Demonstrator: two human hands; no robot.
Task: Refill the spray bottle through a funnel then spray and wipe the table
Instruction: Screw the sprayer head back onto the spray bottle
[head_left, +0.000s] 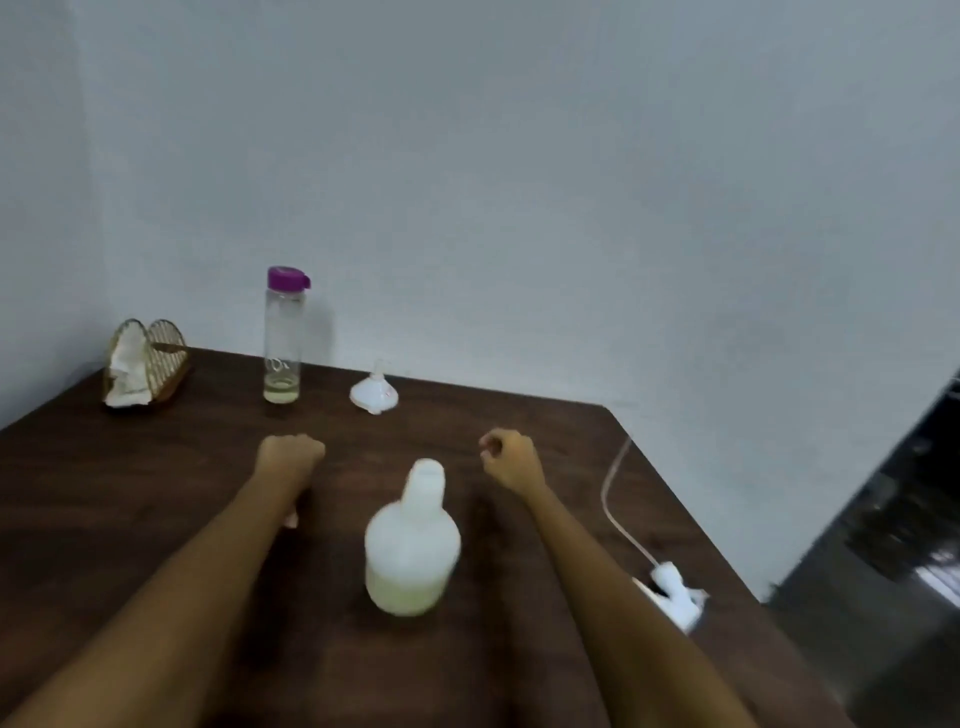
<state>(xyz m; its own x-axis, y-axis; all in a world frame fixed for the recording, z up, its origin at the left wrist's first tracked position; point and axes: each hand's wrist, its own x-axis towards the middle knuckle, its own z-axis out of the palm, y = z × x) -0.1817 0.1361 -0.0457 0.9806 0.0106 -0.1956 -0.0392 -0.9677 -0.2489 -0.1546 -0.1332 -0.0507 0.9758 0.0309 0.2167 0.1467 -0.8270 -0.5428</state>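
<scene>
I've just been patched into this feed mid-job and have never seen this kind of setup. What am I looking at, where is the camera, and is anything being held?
There is no machine here: a person works bare-handed, and the single picture comes from a camera on their head, looking forward and down. The left hand and right hand are both curled into loose fists over a dark wooden table; neither seems to hold anything. Between the forearms stands a white bottle with pale liquid in its lower part and no spray head on it. Further back are a clear bottle with a purple cap, nearly empty, a white funnel lying mouth down, and a wire holder with napkins. At the right edge lies a white part on a thin tube, probably the spray head, though it is blurred.
</scene>
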